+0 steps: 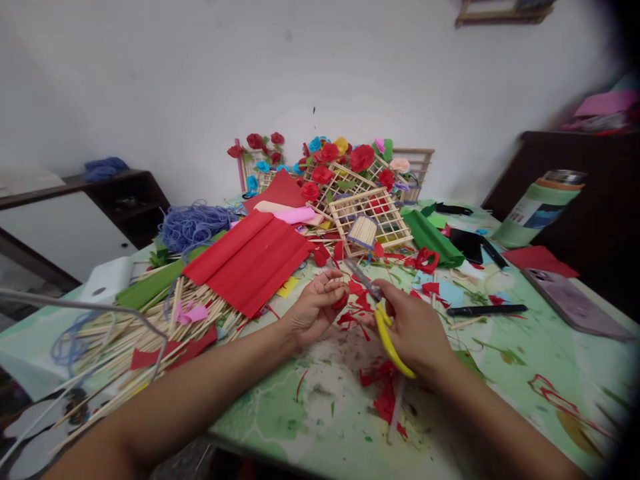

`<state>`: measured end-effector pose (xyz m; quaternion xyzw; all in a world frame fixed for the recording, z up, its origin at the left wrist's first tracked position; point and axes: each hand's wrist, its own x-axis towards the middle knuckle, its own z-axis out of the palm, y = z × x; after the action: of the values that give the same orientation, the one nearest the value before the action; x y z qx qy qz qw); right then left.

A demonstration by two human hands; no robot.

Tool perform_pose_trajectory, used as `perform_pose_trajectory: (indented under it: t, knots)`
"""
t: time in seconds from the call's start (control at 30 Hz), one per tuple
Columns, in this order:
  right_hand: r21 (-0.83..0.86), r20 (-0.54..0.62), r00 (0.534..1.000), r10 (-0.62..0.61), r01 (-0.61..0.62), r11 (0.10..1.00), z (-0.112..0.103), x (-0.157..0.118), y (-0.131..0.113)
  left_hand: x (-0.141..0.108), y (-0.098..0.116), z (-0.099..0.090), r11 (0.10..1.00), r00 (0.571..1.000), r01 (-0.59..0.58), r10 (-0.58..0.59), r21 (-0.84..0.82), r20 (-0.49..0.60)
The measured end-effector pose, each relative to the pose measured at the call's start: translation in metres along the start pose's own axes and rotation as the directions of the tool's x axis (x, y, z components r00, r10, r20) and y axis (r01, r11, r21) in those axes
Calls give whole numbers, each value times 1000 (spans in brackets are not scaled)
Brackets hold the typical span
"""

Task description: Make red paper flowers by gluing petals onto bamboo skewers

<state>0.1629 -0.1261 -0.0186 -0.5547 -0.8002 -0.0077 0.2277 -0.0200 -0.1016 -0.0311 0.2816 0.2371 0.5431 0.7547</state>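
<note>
My left hand [320, 308] is closed around a small piece of red paper [341, 300], mostly hidden by the fingers. In my right hand [413, 327] are scissors with yellow handles [387, 337]; their metal blades point up and left, close to the fingertips of my left hand. Red paper scraps [361, 307] lie between and around both hands. Beyond my left forearm lies a wide sheet of red crepe paper [250, 257], resting partly on a pile of thin wooden sticks [165, 320].
Stick lattices [373, 220] with paper flowers [361, 158] stand against the wall. Blue yarn [195, 227] is at the left. On the right are green crepe paper [435, 239], a black pen [487, 310], a phone [573, 303] and a green bottle [537, 210].
</note>
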Motion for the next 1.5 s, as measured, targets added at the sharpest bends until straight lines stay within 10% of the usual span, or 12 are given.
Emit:
perform_pose_trajectory:
  t: [0.6,1.5]
  knots:
    - [-201,19,1000,-1,5,980,-1,2,-1,9,6,-8,913,942,-241,301,330,-145]
    - [-207,146,988,58,-27,978,1,1,-3,10,2,-12,905,952,-189,264,381,-154]
